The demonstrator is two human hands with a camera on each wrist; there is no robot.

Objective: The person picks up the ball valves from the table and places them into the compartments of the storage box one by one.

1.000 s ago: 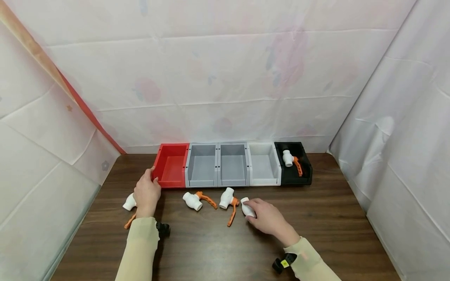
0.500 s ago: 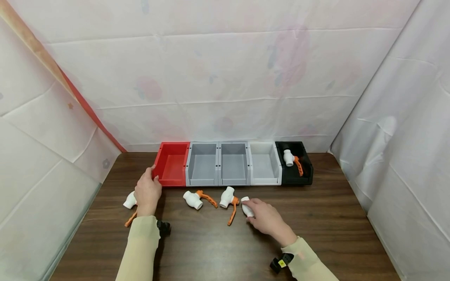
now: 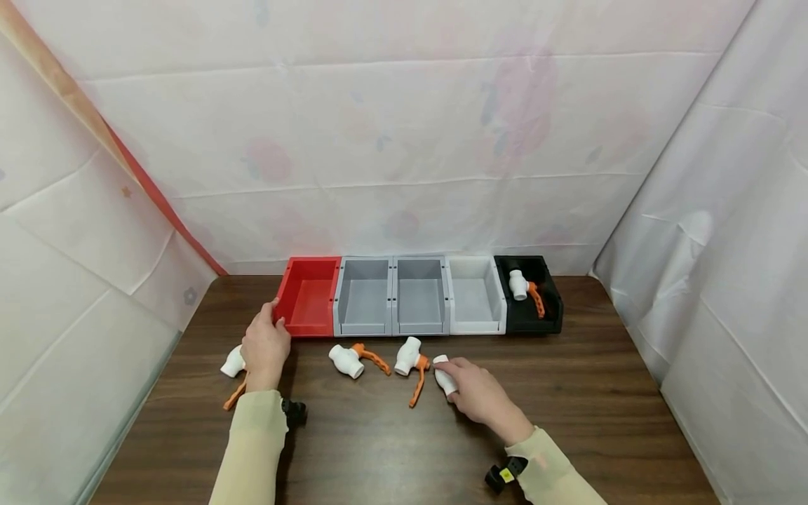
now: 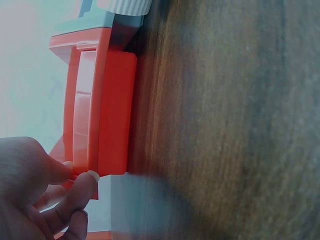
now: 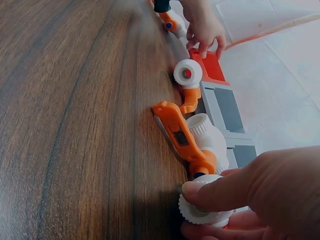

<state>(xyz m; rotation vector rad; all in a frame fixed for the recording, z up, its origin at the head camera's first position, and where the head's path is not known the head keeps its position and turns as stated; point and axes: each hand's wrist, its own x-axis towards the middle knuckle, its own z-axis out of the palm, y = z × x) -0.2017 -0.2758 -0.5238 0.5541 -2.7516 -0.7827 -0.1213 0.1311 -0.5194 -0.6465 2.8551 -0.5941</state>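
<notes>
My left hand [image 3: 265, 348] pinches the front left corner of the red bin [image 4: 118, 115] between thumb and fingers. Beneath my left wrist, partly covered, lies a white ball valve [image 3: 233, 362] with an orange lever. My right hand [image 3: 481, 393] grips another white ball valve [image 5: 204, 212] on the table, thumb on its ribbed end; its lever is hidden. Just left of it lies a ball valve [image 3: 408, 356] with its orange lever pointing toward me. A further ball valve [image 3: 346, 361] has its lever pointing right.
Right of the red bin stand two grey bins [image 3: 363, 327], a white bin [image 3: 476, 327] and a black bin [image 3: 550, 324] in one row. Inside the black bin sits a ball valve [image 3: 518, 285]. White cloth [image 3: 404, 140] hangs behind and at both sides of the wooden table [image 3: 379, 449].
My right thumb and fingers have shifted slightly on the white ball valve, which stays in about the same place. My left hand keeps its hold on the red bin's corner.
</notes>
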